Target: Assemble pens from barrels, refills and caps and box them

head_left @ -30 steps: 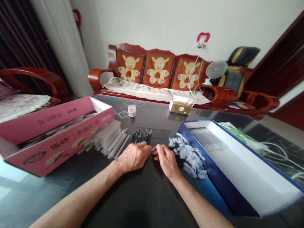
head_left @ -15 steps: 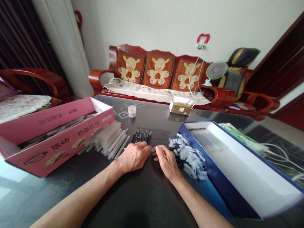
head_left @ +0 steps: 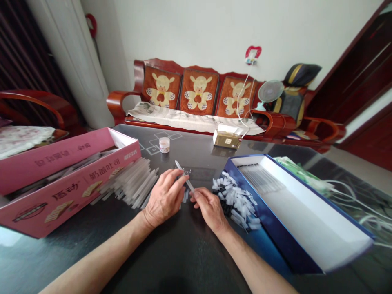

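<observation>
A translucent white pen barrel [head_left: 189, 183] is held slanting, its pointed end up and to the left. My left hand [head_left: 165, 194] grips its upper part between the fingers. At the lower end, my right hand [head_left: 210, 207] is closed in a pinch on the same barrel. Partly hidden behind my left hand lie slim dark-tipped pen refills [head_left: 185, 197]. Left of that hand is a heap of translucent pen barrels [head_left: 139, 181]. A pile of white and black pen caps [head_left: 237, 200] spreads just right of my right hand.
A pink carton [head_left: 76, 183] holding more slim pieces stands at the left. On the right, a blue box [head_left: 272, 232] has a row of pens [head_left: 263, 177] at its far end. A small round jar [head_left: 164, 145] and a tissue box [head_left: 227, 139] stand farther back.
My left hand has risen from the dark refills and moved slightly left. A pen barrel now shows upright at a slant between both hands. The view has shifted a little.
</observation>
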Demonstrator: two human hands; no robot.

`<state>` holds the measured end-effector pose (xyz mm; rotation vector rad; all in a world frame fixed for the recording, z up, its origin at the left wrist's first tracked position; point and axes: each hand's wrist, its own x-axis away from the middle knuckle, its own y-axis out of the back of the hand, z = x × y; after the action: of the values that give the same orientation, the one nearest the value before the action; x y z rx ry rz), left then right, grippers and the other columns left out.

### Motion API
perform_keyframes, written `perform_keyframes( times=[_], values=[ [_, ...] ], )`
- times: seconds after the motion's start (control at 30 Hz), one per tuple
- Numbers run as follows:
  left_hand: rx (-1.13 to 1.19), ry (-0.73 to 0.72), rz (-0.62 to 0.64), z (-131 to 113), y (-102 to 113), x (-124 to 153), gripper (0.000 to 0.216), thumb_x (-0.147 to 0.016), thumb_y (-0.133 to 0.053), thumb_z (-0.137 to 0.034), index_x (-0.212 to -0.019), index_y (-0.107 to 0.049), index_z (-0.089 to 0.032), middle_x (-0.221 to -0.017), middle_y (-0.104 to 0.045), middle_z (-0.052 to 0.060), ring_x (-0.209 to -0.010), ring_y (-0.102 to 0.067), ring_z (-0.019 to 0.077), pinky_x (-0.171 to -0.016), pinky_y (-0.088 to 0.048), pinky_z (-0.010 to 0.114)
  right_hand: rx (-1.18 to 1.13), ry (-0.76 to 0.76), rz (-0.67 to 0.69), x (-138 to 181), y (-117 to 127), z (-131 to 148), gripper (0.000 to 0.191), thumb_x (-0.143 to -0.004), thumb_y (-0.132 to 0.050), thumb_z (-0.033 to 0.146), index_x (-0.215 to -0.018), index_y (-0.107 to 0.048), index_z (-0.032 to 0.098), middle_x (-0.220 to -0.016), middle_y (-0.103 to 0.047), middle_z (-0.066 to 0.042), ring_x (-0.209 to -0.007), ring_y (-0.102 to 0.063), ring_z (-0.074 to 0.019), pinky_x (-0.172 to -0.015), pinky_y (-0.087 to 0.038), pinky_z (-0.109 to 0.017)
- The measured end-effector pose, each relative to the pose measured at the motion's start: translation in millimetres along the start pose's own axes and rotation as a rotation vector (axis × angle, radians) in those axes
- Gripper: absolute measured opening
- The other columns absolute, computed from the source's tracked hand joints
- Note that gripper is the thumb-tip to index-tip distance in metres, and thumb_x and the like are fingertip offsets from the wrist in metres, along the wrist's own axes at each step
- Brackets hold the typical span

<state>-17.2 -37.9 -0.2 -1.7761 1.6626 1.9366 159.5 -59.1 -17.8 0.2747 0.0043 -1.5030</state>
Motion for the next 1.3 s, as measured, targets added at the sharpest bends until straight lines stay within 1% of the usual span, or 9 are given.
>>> perform_keyframes(
  times=[0.1,0.2,0.37,0.47,0.6,0.73,0.83,1.0,1.3],
  values=[
    [0.228,0.294,-0.065,-1.5,-0.9,0.0,0.031,-0.089,-0.048,-0.029,-0.115,-0.057,-0.017,-0.105,-0.062,0.010,-0.094,-0.060,0.0207,-0.083,-0.049,0.034,-0.014,0.011,-0.010,2.8,-1.9,3.3,0.031,-0.088,-0.048,0.044,-0.090,-0.065,0.019,-0.084,-0.067,-0.004,-0.075,-0.063,-0.0163,-0.059,-0.049,-0.023],
    [0.623,0.592,0.050,-2.5,-2.7,-4.2,0.036,-0.086,-0.053,-0.043,-0.109,-0.062,-0.017,-0.082,-0.067,0.004,-0.068,-0.062,0.0159,-0.065,-0.051,0.027,0.027,0.072,0.040,7.5,-6.5,9.5,0.027,-0.089,-0.049,0.040,-0.087,-0.066,0.019,-0.083,-0.066,-0.003,-0.076,-0.061,-0.0157,-0.065,-0.048,-0.023],
    [1.196,0.891,0.108,-7.5,-2.8,-13.5,0.048,-0.070,-0.070,-0.042,-0.108,-0.061,-0.014,-0.082,-0.067,0.004,-0.063,-0.062,0.0145,-0.059,-0.051,0.027,0.144,0.190,0.119,14.4,-15.8,17.8,0.019,-0.087,-0.052,0.030,-0.080,-0.067,0.019,-0.079,-0.061,-0.001,-0.069,-0.056,-0.0126,-0.063,-0.045,-0.022],
    [1.349,0.936,0.123,-9.4,-0.7,-15.6,0.055,-0.070,-0.069,-0.032,-0.121,-0.051,-0.017,-0.084,-0.066,0.003,-0.061,-0.061,0.0120,-0.056,-0.050,0.025,0.200,0.229,0.151,15.9,-15.8,19.3,0.018,-0.087,-0.051,0.026,-0.081,-0.067,0.020,-0.081,-0.061,-0.001,-0.072,-0.057,-0.0128,-0.065,-0.045,-0.022],
    [1.329,0.926,0.152,-8.0,-0.5,-13.3,0.051,-0.073,-0.060,-0.026,-0.121,-0.050,-0.015,-0.079,-0.065,0.002,-0.051,-0.055,0.0087,-0.049,-0.044,0.022,0.368,0.271,0.139,9.5,0.6,23.1,0.017,-0.087,-0.051,0.022,-0.086,-0.068,0.020,-0.084,-0.063,-0.003,-0.070,-0.058,-0.0131,-0.064,-0.046,-0.024],
    [1.266,0.909,0.206,-4.9,-4.2,-8.4,0.046,-0.073,-0.057,-0.026,-0.117,-0.054,-0.014,-0.077,-0.064,0.001,-0.048,-0.051,0.0065,-0.045,-0.039,0.020,0.648,0.421,0.072,3.6,40.6,30.7,0.018,-0.086,-0.051,0.020,-0.093,-0.068,0.021,-0.094,-0.064,-0.006,-0.087,-0.060,-0.0184,-0.082,-0.048,-0.033],
    [1.252,0.933,0.216,-2.7,-6.9,-6.4,0.048,-0.071,-0.059,-0.027,-0.118,-0.055,-0.014,-0.077,-0.064,0.000,-0.048,-0.050,0.0063,-0.045,-0.038,0.020,0.876,0.537,0.098,16.2,77.3,31.4,0.024,-0.085,-0.054,0.024,-0.107,-0.065,0.021,-0.114,-0.062,-0.009,-0.110,-0.054,-0.0248,-0.099,-0.040,-0.044],
    [1.241,0.947,0.196,-1.3,-8.6,-6.8,0.050,-0.069,-0.059,-0.028,-0.117,-0.056,-0.014,-0.076,-0.064,0.000,-0.047,-0.049,0.0062,-0.044,-0.037,0.019,1.144,0.500,0.171,49.4,116.7,10.0,0.036,-0.087,-0.053,0.028,-0.121,-0.058,0.020,-0.138,-0.049,-0.011,-0.132,-0.037,-0.0309,-0.107,-0.031,-0.054],
    [1.208,0.943,0.255,-4.0,-6.2,-7.2,0.048,-0.070,-0.057,-0.027,-0.116,-0.055,-0.013,-0.076,-0.063,0.000,-0.047,-0.047,0.0062,-0.044,-0.035,0.019,1.076,0.517,0.130,30.4,110.3,-18.2,0.027,-0.088,-0.049,0.021,-0.112,-0.061,0.019,-0.133,-0.052,-0.010,-0.129,-0.040,-0.0277,-0.106,-0.036,-0.050]
  ],
)
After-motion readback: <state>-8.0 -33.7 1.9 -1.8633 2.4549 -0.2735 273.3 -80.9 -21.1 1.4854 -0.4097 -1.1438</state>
